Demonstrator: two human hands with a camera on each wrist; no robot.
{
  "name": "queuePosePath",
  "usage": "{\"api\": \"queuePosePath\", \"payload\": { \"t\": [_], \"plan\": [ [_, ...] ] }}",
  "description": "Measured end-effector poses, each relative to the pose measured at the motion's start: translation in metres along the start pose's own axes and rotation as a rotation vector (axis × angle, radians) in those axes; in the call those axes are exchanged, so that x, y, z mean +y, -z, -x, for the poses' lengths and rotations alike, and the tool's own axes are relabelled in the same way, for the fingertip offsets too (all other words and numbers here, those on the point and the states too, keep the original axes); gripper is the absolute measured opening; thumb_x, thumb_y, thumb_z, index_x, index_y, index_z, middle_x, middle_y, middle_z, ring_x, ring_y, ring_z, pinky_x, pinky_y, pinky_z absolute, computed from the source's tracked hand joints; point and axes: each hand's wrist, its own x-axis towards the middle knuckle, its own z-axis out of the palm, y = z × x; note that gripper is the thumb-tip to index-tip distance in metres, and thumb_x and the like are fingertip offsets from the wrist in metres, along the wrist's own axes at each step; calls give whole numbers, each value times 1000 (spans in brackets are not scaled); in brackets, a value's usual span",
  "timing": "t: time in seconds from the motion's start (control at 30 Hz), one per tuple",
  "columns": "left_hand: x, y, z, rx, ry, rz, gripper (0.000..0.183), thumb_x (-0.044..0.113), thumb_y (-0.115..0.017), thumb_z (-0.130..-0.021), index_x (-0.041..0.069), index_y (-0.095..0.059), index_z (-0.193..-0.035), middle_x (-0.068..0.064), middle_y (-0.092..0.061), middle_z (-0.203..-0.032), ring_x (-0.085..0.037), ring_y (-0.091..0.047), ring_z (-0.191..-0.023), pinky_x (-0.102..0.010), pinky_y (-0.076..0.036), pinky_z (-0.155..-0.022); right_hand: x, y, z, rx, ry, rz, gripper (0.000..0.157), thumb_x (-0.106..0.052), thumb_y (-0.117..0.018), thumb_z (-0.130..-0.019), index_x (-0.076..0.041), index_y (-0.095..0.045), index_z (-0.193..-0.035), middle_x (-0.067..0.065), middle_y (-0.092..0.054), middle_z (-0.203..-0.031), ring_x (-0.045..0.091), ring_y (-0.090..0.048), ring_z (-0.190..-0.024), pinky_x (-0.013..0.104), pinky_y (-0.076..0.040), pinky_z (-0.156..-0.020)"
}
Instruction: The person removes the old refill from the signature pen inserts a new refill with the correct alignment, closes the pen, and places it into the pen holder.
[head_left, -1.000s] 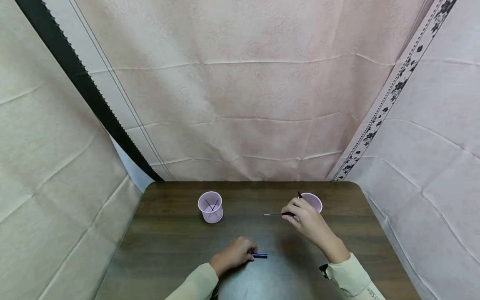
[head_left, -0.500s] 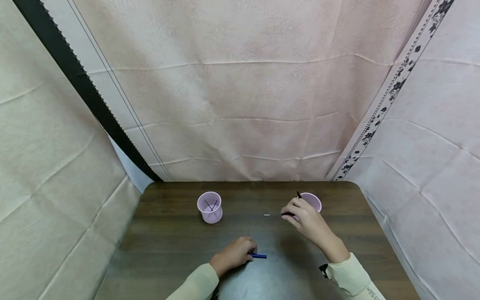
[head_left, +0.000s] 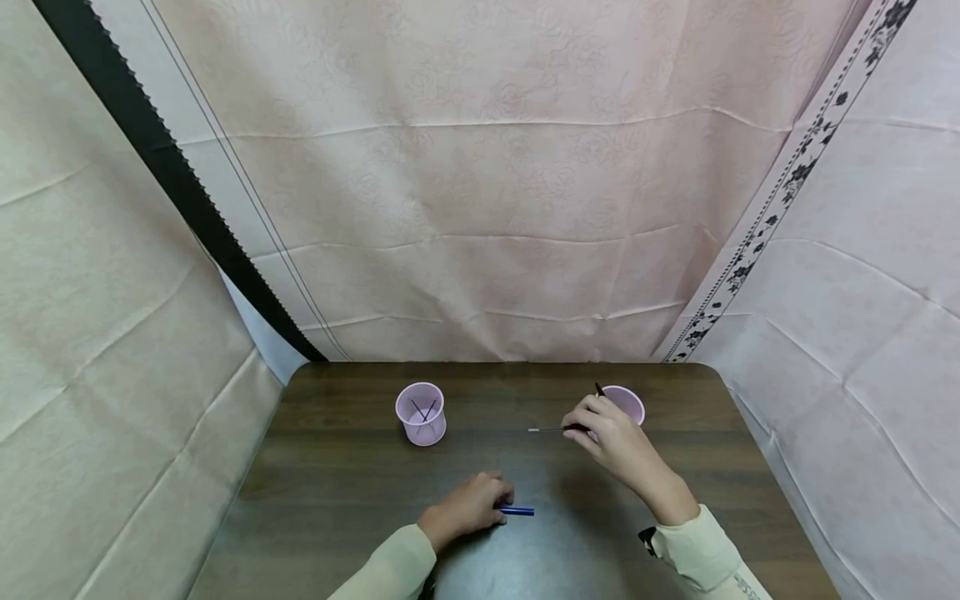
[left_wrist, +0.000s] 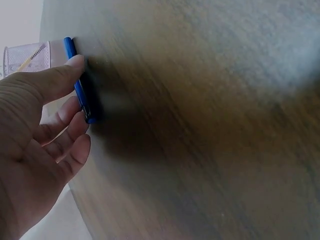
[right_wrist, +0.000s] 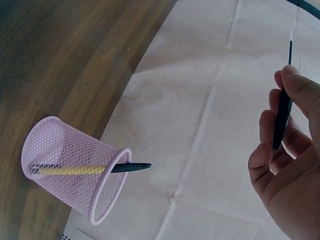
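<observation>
My left hand (head_left: pixel 474 502) pinches a blue pen (left_wrist: pixel 70 47) between thumb and fingers, low over the table. In the left wrist view the pen lies slantwise under the thumb. My right hand (head_left: pixel 607 433) holds a slim black-handled tool (right_wrist: pixel 283 112) with a thin dark shaft and a pale tip; its exact kind cannot be told. That tip points left in the head view. Behind the right hand stands a pink mesh cup (right_wrist: pixel 75 142), partly hidden in the head view. A yellow-and-black pen (right_wrist: pixel 131 167) leans in it, its dark end poking past the rim.
A second pink cup (head_left: pixel 422 429) stands at the back left of the table, with two thin dark sticks showing inside. The dark wooden table (head_left: pixel 315 467) ends against pale cloth hangings (head_left: pixel 480 192) at the back and sides.
</observation>
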Motion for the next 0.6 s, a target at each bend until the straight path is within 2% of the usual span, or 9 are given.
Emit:
{"api": "queuePosePath", "payload": {
  "t": [0.17,0.27,0.4,0.6],
  "plan": [
    [-2,5,0,-5,4,-1,25,30,-88,-82,20,-71,-96,11,-52,-86,-1,-45,-73,-19,-42,-64,0,2,0,-9,-15,8,18,-11,-86,-81,-18,-74,-93,-6,-67,-94,13,-63,-91,33,-54,-81],
    [-4,10,0,-8,1,-36,27,36,-87,-82,21,-72,-98,11,-54,-88,-1,-47,-74,-20,-44,-66,1,2,0,-13,-20,8,18,-12,-86,-81,-19,-74,-93,-7,-67,-94,13,-63,-91,33,-54,-81],
    [-4,19,0,-12,3,-82,34,42,-86,-82,20,-73,-105,8,-61,-96,-3,-55,-80,-24,-50,-73,1,1,1,-12,-14,5,18,-12,-86,-81,-19,-74,-93,-7,-67,-94,13,-63,-91,32,-54,-81],
    [-3,33,1,-47,39,-73,46,46,-84,-84,18,-74,-119,4,-68,-109,-7,-64,-93,-28,-55,-84,2,0,1,-11,-12,-1,18,-11,-86,-80,-18,-74,-93,-6,-67,-94,13,-64,-90,32,-54,-81]
  ]
}}
